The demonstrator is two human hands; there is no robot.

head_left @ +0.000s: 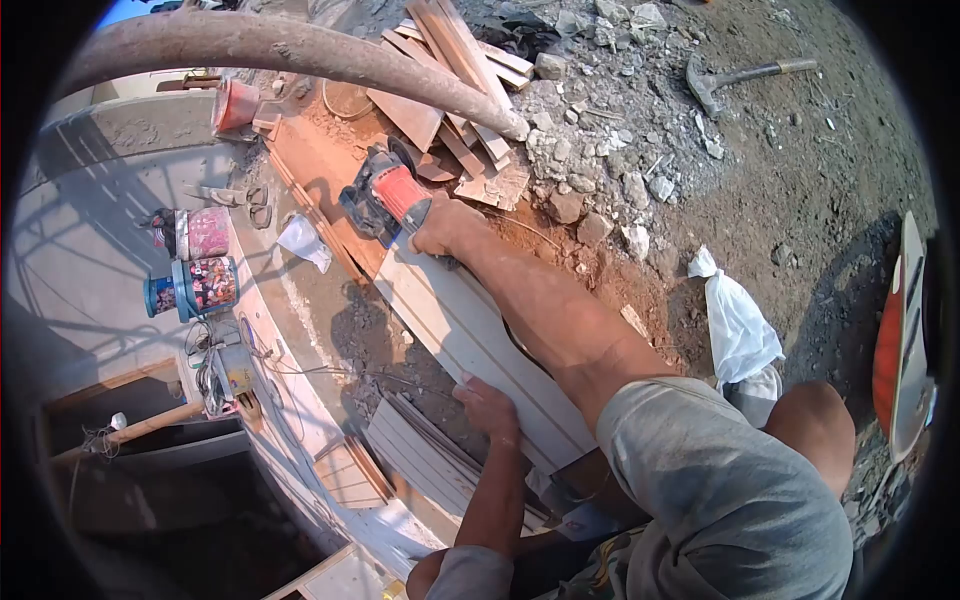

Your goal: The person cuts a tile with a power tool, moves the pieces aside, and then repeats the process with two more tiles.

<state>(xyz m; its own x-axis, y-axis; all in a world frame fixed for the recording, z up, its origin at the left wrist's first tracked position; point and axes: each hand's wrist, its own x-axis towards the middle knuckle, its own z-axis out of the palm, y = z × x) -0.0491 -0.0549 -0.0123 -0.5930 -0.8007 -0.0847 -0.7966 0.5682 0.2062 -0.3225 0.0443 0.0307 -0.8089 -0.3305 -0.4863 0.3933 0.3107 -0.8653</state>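
A hammer [748,76] is seen on dirt beside rubble [600,130]. The upper left is crossed by a pole [290,48]. 2 buckets with printed sides [213,283] are placed near a pink bucket [208,233]; sandals [258,205] are left nearby. Soil is covered partly by a white bag [738,325].
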